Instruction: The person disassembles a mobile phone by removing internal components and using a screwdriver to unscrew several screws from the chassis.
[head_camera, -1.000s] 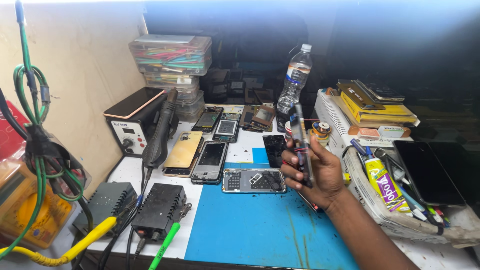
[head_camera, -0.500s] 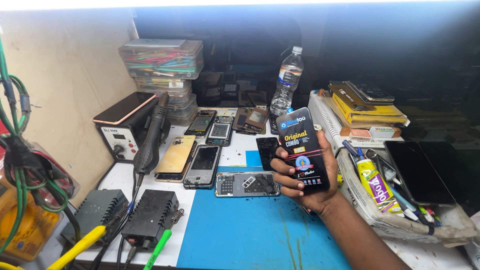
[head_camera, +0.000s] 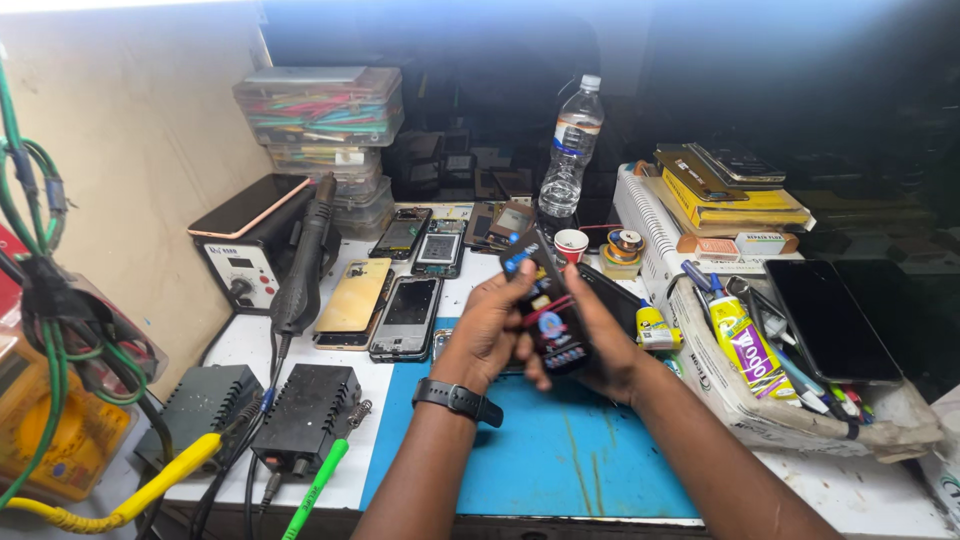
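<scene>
hot-air station (head_camera: 252, 240) far left, clear | my left hand (head_camera: 487, 330), fingers clenched on black packet (head_camera: 548, 310) | packet over blue mat (head_camera: 560, 450), mid-surface | my right hand (head_camera: 600, 340) cups it from behind | I'd steady both grips, peel slowly

My one view comes from the head camera, looking down and forward from close above the surface (head_camera: 300, 470), toward its cluttered back edge.
</scene>
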